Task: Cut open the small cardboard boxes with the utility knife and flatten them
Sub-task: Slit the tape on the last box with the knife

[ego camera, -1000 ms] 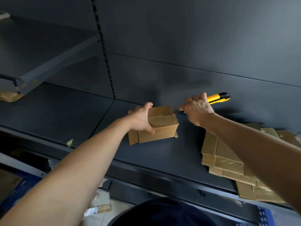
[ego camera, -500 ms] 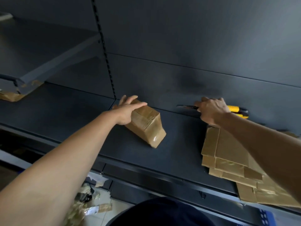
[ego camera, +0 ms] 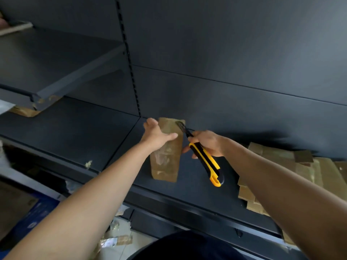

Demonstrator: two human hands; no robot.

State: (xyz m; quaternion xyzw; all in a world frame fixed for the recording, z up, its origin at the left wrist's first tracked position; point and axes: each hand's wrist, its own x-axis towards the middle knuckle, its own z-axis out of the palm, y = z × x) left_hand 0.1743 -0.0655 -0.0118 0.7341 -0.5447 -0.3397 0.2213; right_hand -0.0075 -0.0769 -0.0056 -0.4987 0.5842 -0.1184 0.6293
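The box [ego camera: 166, 149] lies on its side on the dark shelf [ego camera: 93, 139], its long taped face turned up and its far end close to the back wall. That leaves the tape seam exposed to the person.

The left hand [ego camera: 156, 135] rests on the far half of the box with its fingers spread, the thumb stretched across the taped face. This looks meant to pin the box down so it cannot slide under the cut. It sits to the left of the cutting line, out of the edge's way.

The right hand [ego camera: 206, 142], just right of the box, has its fingers curled around the front of the yellow-and-black knife [ego camera: 205, 160]. The handle's tail points back toward the person. The blade [ego camera: 180, 125] is extended and meets the box at its far right corner. Starting there probably allows one pull toward the body along the right edge.

Well to the right of the box sits a pile of flattened cardboard [ego camera: 281, 166], likely the finished pieces, kept clear of the working spot.
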